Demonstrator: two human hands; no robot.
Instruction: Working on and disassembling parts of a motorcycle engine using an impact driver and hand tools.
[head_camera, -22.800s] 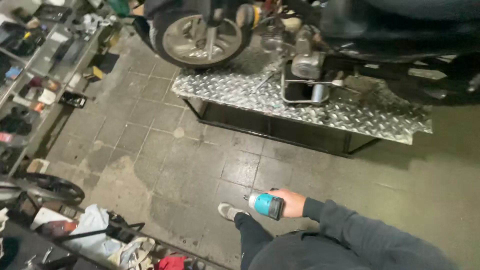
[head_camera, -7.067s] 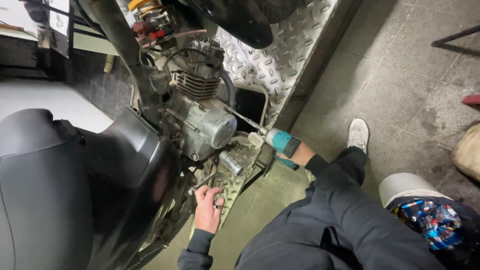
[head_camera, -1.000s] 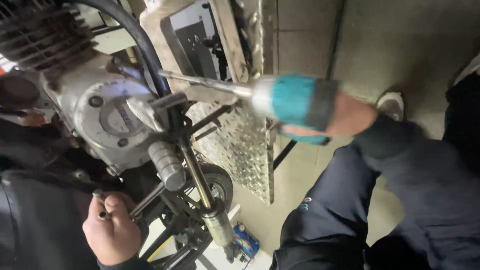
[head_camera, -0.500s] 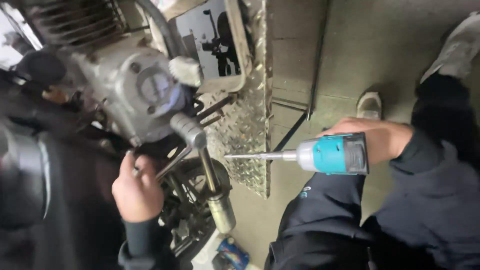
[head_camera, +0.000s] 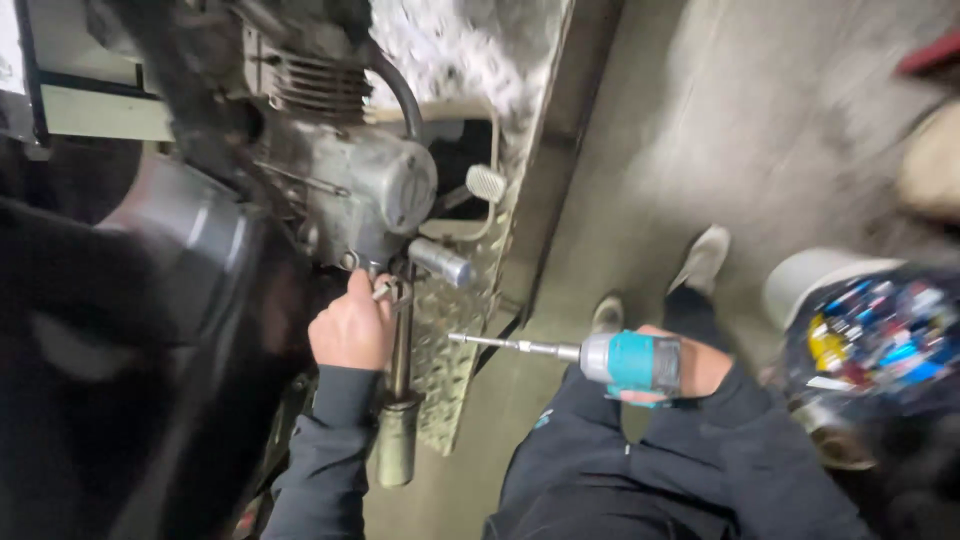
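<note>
My right hand (head_camera: 692, 368) grips a teal and grey power driver (head_camera: 630, 360) whose long metal extension bit (head_camera: 510, 345) points left, its tip free in the air beside the checker-plate lift platform (head_camera: 445, 355). My left hand (head_camera: 352, 328) is closed around a small metal part (head_camera: 384, 291) under the grey engine casing (head_camera: 378, 192) of a motorcycle. A metal footpeg (head_camera: 440, 262) sticks out just right of that hand, and a vertical rod with a cylinder end (head_camera: 398, 420) hangs below it.
The motorcycle's black bodywork (head_camera: 130, 330) fills the left. A white bucket filled with colourful items (head_camera: 860, 330) stands at the right on the grey concrete floor (head_camera: 660, 150). My shoes (head_camera: 700, 262) rest next to the platform's dark frame (head_camera: 545, 240).
The view has swung so the engine sits higher. My right hand with the driver has stayed drawn back from the engine. My left hand has risen to the underside of the casing.
</note>
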